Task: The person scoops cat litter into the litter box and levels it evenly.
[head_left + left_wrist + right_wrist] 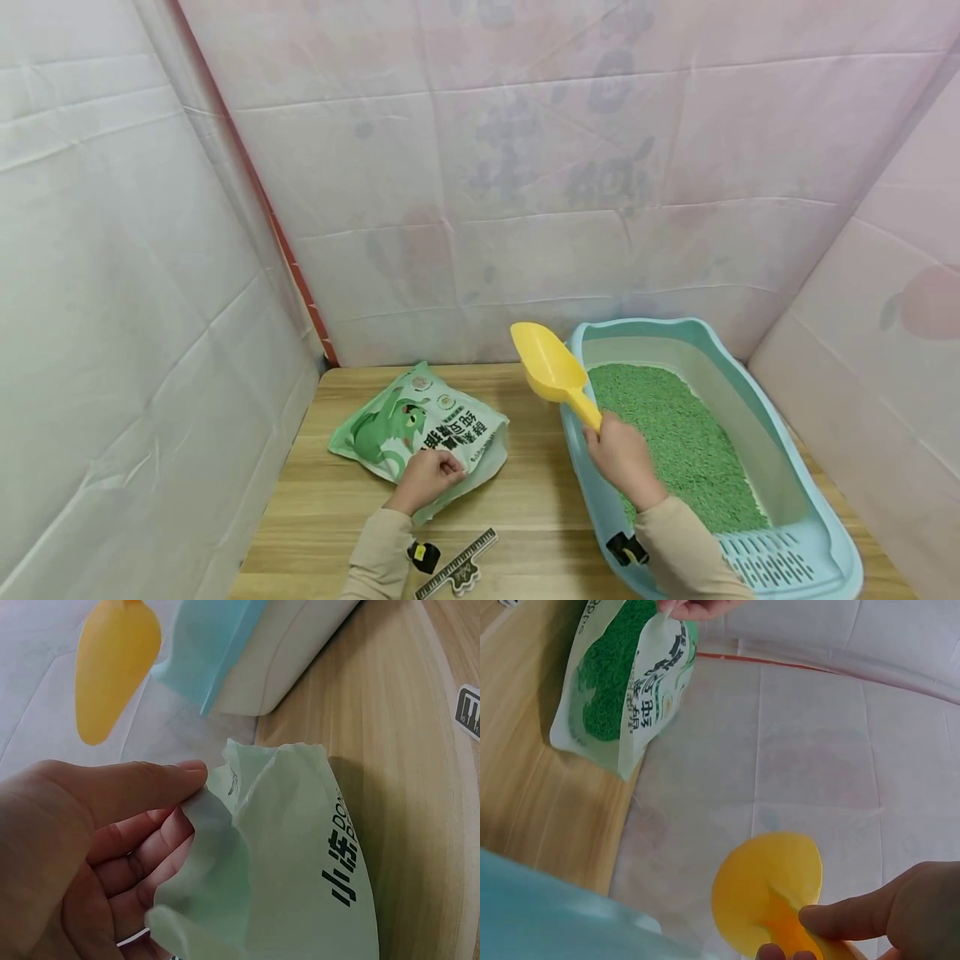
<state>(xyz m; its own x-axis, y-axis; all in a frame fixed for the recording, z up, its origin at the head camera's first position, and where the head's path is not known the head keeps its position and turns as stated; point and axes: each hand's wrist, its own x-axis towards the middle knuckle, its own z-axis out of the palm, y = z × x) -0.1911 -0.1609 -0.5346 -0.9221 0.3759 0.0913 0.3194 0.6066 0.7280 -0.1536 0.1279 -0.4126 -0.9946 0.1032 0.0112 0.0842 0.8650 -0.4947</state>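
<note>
A pale green cat litter bag lies on the table with its mouth open. My left hand pinches the edge of that mouth between thumb and fingers, as the left wrist view shows up close. Green pellets are visible inside the bag in the right wrist view. My right hand grips the handle of a yellow scoop, held up over the left rim of a blue litter box. The scoop's bowl looks bare and points away to the left. Green litter covers the floor of the box.
A black-and-white ruler-like piece lies on the wooden table at the front. White sheets with faded prints form a back wall and side walls. A slotted step is at the near end of the box.
</note>
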